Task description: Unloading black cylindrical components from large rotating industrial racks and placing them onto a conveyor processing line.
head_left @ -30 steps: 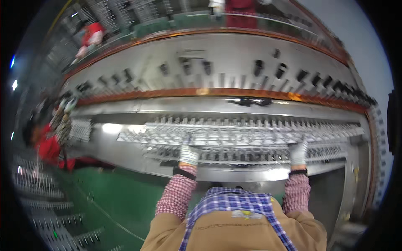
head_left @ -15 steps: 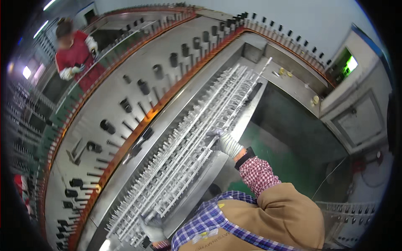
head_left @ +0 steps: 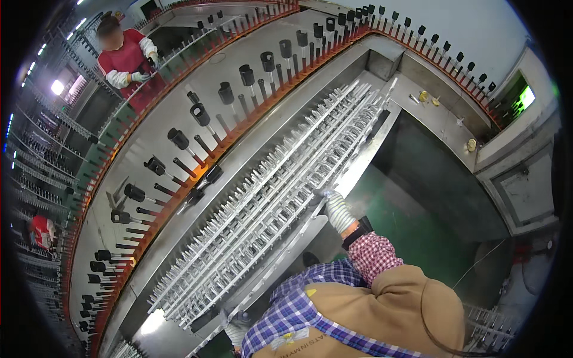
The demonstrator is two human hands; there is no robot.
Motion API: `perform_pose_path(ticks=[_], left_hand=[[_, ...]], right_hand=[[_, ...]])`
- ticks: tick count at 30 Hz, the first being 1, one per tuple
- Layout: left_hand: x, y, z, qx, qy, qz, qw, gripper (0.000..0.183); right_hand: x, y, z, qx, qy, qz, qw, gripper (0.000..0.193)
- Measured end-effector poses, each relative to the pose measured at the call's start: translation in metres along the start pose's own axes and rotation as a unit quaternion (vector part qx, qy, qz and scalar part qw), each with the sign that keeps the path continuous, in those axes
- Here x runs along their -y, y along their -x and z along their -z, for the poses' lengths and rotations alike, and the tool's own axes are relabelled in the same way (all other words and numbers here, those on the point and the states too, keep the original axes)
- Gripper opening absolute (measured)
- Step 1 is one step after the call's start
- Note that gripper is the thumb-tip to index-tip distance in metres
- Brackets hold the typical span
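Several long metal racks, lined with small pale rods, lie side by side on the steel bench. Along their near side runs a long thin metal bar, tilted slightly away from the stack. My right hand, in a striped glove, is closed around this bar at mid-length. Lower down, my gloved left hand grips the same bar near its lower end. The fingers of both hands are partly hidden.
Beyond the bench curves an orange-edged conveyor track with upright black holders. Loose black holders lie at its edge. Small yellowish pieces sit on the far right ledge. A person in red works across the track.
Both hands have drawn back from the stack toward my body, bringing the long bar off its near side. My view has shifted slightly.
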State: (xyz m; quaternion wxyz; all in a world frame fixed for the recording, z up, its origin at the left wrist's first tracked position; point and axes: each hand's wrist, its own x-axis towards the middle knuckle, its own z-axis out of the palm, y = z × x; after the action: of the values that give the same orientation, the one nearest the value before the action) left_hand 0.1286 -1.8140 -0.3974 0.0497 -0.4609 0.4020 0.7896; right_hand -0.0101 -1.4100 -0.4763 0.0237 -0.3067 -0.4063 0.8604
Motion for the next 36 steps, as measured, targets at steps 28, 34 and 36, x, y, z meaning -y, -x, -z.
perform_pose_path(ticks=[28,34,36], left_hand=[[-0.076,-0.042,0.016,0.479,-0.318,0.003,0.818,0.062],[-0.226,-0.044,0.027,0.248,-0.218,-0.399,0.855,0.034],[-0.244,-0.096,0.016,0.155,-0.087,-0.405,0.897,0.028]], right_hand=[[-0.133,0.108,-0.200,0.415,0.797,0.306,0.314,0.051],[-0.122,0.142,-0.219,0.362,0.845,0.201,0.339,0.063],[-0.121,0.151,-0.221,0.334,0.855,0.228,0.324,0.064]])
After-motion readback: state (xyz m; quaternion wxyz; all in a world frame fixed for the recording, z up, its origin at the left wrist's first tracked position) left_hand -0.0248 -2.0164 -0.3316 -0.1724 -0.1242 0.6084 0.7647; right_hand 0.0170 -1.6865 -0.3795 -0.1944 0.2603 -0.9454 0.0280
